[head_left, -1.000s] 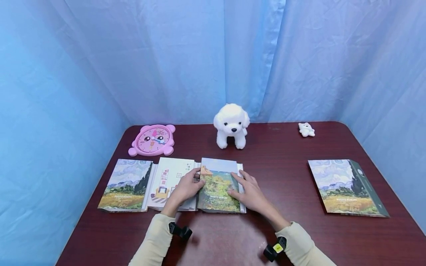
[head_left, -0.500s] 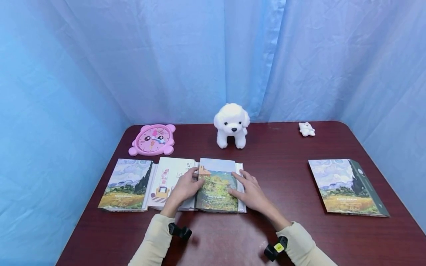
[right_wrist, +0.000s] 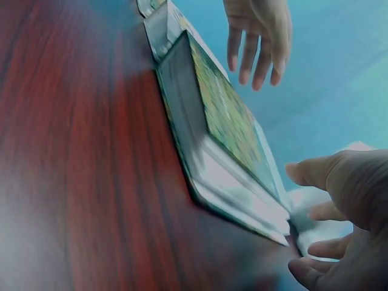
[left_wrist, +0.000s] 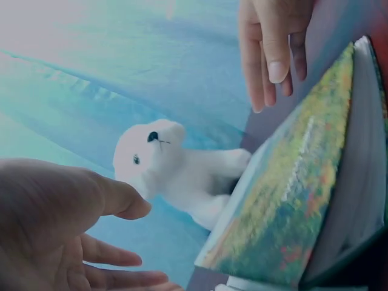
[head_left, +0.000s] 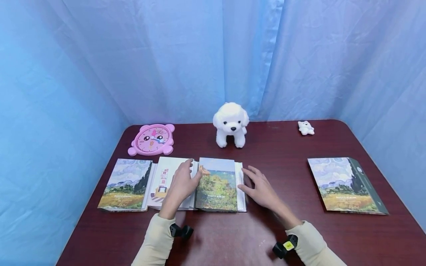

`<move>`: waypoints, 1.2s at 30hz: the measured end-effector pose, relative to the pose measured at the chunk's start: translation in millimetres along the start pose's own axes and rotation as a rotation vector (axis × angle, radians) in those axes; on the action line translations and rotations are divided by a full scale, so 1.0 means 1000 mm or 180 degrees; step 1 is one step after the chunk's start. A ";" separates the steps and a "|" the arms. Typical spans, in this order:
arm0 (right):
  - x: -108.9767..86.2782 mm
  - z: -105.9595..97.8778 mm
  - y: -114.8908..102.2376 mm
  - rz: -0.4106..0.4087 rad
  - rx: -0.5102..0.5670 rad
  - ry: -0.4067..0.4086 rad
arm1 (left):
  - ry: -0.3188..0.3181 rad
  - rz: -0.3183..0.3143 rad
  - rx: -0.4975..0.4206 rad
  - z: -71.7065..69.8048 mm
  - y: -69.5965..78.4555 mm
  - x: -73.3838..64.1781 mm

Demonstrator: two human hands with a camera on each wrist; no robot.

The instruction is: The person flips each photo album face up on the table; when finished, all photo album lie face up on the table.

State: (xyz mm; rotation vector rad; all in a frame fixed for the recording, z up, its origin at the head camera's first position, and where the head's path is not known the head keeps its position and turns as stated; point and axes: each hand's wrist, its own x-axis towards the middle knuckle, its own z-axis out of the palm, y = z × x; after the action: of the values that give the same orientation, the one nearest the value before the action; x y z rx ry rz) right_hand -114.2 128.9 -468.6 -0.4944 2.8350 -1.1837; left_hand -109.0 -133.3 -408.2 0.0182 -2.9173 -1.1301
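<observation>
A photo album [head_left: 217, 186] with a painted seaside garden cover lies flat in front of me, its white page edges showing along the right side. My left hand [head_left: 181, 183] is lifted over the white illustrated album [head_left: 168, 168] beside it, with the thumb close to the garden album's left edge. Just off that album's right edge is my right hand [head_left: 261, 188], fingers relaxed and spread. In the left wrist view the album's cover [left_wrist: 291, 188] shows between both hands, and neither hand holds anything.
At the row's left end lies an album with a wheat-field painting [head_left: 128, 184]; a similar album [head_left: 342, 184] lies at the far right. Behind stand a pink toy clock [head_left: 153, 139], a white plush dog [head_left: 231, 125] and a small white bear figure [head_left: 305, 128].
The garden album has slid slightly left against the white one. Both hands have since come off it, the left rising and the right drawing away to the right.
</observation>
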 end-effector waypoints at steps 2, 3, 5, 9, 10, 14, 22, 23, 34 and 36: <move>-0.001 -0.007 0.006 -0.0018 -0.0024 0.0062 | 0.0056 0.0096 -0.0082 0.001 0.004 0.000; -0.002 -0.011 0.008 -0.0011 -0.0037 0.0083 | 0.0089 0.0155 -0.0136 0.003 0.006 0.000; -0.005 -0.020 0.014 0.0012 -0.0054 0.0111 | 0.0120 0.0256 -0.0330 0.008 0.010 0.000; -0.011 -0.039 0.027 0.0092 -0.0130 0.0157 | 0.0088 0.0397 -0.0773 0.023 0.024 -0.002; -0.013 -0.044 0.031 0.0108 -0.0156 0.0173 | 0.0043 0.0405 -0.0886 0.027 0.029 -0.003; -0.022 -0.064 0.045 0.0170 -0.0264 0.0259 | -0.0159 0.0441 -0.1107 0.045 0.046 -0.006; -0.048 -0.108 0.073 0.0430 -0.0241 0.0457 | -0.0598 0.0615 -0.1283 0.087 0.075 -0.003; -0.052 -0.112 0.077 0.0459 -0.0241 0.0485 | -0.0650 0.0623 -0.1302 0.092 0.077 -0.003; -0.084 -0.157 0.114 0.0746 -0.0523 0.0671 | -0.1012 0.0438 -0.1414 0.158 0.105 0.000; -0.090 -0.164 0.120 0.0806 -0.0537 0.0690 | -0.1039 0.0403 -0.1358 0.169 0.111 0.000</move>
State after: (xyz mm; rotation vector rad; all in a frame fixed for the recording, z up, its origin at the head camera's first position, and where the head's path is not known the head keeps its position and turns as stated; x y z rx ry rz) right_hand -86.4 347.8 -444.4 -0.0054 3.0767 -1.0139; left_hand -112.1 62.6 -458.3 -0.3822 -2.8025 -1.8551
